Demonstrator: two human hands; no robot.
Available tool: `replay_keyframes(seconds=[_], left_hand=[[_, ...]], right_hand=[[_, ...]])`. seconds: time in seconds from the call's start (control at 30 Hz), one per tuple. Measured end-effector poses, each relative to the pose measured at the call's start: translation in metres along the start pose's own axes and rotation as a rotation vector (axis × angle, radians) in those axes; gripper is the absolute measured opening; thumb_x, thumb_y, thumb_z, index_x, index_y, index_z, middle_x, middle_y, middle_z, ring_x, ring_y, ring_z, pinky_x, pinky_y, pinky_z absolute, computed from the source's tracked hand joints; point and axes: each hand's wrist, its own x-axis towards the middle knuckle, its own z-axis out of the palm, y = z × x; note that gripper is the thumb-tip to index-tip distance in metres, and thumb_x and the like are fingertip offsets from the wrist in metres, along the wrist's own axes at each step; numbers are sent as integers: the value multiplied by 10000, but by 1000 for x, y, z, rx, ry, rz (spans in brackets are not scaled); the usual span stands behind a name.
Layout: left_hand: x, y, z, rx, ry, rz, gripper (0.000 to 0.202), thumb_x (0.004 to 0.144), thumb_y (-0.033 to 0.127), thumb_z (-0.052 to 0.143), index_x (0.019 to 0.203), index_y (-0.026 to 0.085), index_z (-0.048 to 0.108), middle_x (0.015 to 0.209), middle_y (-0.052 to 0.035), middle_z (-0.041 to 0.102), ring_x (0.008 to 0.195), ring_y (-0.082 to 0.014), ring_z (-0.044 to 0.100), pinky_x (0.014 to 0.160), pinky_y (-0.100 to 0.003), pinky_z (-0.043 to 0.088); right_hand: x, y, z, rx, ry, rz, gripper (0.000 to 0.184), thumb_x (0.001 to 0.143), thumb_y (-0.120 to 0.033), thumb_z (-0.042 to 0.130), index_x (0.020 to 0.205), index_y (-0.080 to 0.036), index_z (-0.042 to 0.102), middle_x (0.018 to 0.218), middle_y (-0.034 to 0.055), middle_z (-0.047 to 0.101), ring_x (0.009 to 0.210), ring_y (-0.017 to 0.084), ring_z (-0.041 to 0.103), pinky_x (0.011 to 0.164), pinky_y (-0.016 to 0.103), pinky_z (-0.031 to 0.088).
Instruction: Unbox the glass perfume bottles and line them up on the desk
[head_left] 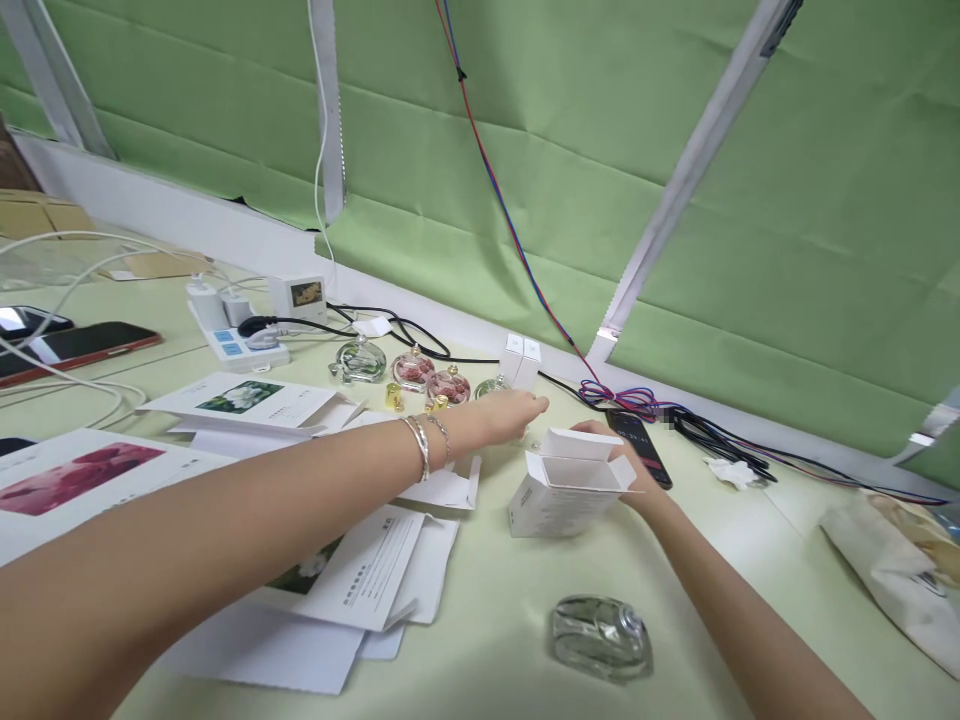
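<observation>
Although the open white carton (566, 500) shows clearly, much around it is covered. Its back flap and right flap hide most of the fingers of the right hand (619, 458), and that hand in turn covers part of the phone (639, 448) just beyond the carton's right end. To the carton's upper left, the left hand (507, 418) is seen from the back with its fingers pointing away, so I cannot tell whether they are spread or pinching something. The left forearm crosses over the flat printed sheets (382, 565) left of the carton, and the left hand partly covers a green bottle (487, 387) beyond it. A pale cloth bag (892, 570), far to the carton's right, is cut off by the picture's edge.

The carton sits between the two hands: the right hand grips it at its far right corner, while the left hand is apart from it, close to its far left corner. It is upright, mouth up, top flaps folded outward; the small grey print on its front is too faint to read, and its inside looks pale, the bottom out of sight. Nearer the viewer than the carton, a clear, grey-green glass bottle (600, 638) lies on the table.
</observation>
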Motion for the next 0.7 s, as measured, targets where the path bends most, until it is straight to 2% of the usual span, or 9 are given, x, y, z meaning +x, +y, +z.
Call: replay_keyframes(seconds=[0.1, 0.17, 0.23, 0.3, 0.4, 0.47, 0.57, 0.63, 0.7], left_hand=[[-16, -1, -27, -52, 171, 27, 344, 771, 65, 492, 1098, 171, 493, 1034, -89, 624, 876, -188, 608, 692, -261, 441], [-32, 5, -46, -133, 332, 15, 288, 822, 128, 464, 1104, 176, 494, 1039, -79, 631, 892, -185, 610, 725, -272, 448], [-51, 13, -61, -234, 471, -28, 250, 861, 177, 418, 1099, 174, 496, 1020, -69, 643, 887, -181, 613, 750, -287, 454], [-71, 23, -68, -339, 573, -72, 243, 876, 200, 392, 1097, 173, 491, 999, -61, 652, 882, -176, 615, 757, -293, 462], [-100, 37, -60, -491, 627, -112, 254, 886, 217, 373, 1120, 178, 462, 1028, -61, 647, 911, -172, 611, 747, -289, 477], [-118, 49, -47, -543, 613, -146, 259, 888, 213, 364, 1130, 181, 451, 1048, -67, 641, 920, -171, 610, 735, -288, 484], [-141, 73, -20, -426, 648, -115, 248, 877, 162, 347, 1080, 185, 487, 940, -62, 661, 799, -172, 622, 673, -299, 478], [-149, 90, 0, -218, 773, 128, 205, 842, 129, 369, 955, 181, 533, 765, -40, 647, 666, -166, 591, 577, -287, 441], [-151, 104, 22, -48, 857, 341, 140, 818, 116, 418, 775, 194, 526, 564, 13, 555, 491, -129, 485, 446, -264, 337]], right_hand=[[-46, -8, -37, -29, 36, 163, 246, 722, -335, 537, 924, -196, 562, 894, 70, 614, 811, 216, 577, 742, 366, 464], [-84, -16, -48, 75, -103, 217, 344, 741, -395, 541, 1036, -218, 542, 976, 69, 596, 908, 218, 570, 757, 333, 476], [-122, -26, -40, 145, -232, 193, 577, 630, -389, 654, 1166, -243, 498, 1102, 67, 578, 1003, 236, 548, 815, 321, 471], [-151, -37, -19, 86, -257, 242, 718, 515, -310, 742, 1190, -248, 503, 1074, 53, 611, 950, 238, 577, 816, 301, 474], [-176, -50, 12, -25, -87, 333, 398, 631, -328, 650, 1014, -226, 614, 925, 40, 666, 841, 221, 608, 746, 274, 485], [-178, -48, 15, -67, 9, 344, 297, 672, -387, 611, 920, -225, 639, 875, 33, 682, 815, 218, 620, 728, 269, 487], [-159, -26, -9, -134, 161, 389, 388, 620, -508, 630, 898, -236, 637, 864, 28, 695, 759, 232, 645, 664, 285, 505], [-130, -5, -29, -221, 325, 433, 459, 602, -587, 596, 897, -236, 624, 819, 39, 691, 715, 257, 647, 616, 326, 500], [-93, 15, -38, -306, 401, 397, 444, 621, -586, 573, 883, -229, 614, 805, 55, 685, 721, 279, 643, 603, 359, 488]])
